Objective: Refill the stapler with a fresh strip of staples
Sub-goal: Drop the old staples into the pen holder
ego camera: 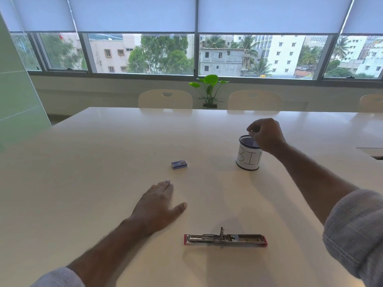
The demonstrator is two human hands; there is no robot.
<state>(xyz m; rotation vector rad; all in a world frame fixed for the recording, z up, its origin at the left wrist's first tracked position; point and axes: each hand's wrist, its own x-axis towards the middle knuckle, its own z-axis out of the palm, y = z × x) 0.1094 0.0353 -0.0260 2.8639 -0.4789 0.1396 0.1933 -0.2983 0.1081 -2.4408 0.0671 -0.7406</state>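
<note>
A red stapler [225, 239] lies folded out flat on the white table [103, 162] near me, its metal staple channel showing. A small blue staple box [179, 164] sits closed further back, left of centre. My left hand [159, 208] rests flat on the table, palm down, fingers together, between the box and the stapler. My right hand [266, 134] hovers over the rim of a mesh cup labelled "BIN" [247, 156], fingertips pinched together; whether something tiny is between them is too small to tell.
Three pale chairs [165, 99] stand along the far table edge, with a potted plant [209, 90] behind them under the windows. A dark-edged object [371, 152] pokes in at the right edge.
</note>
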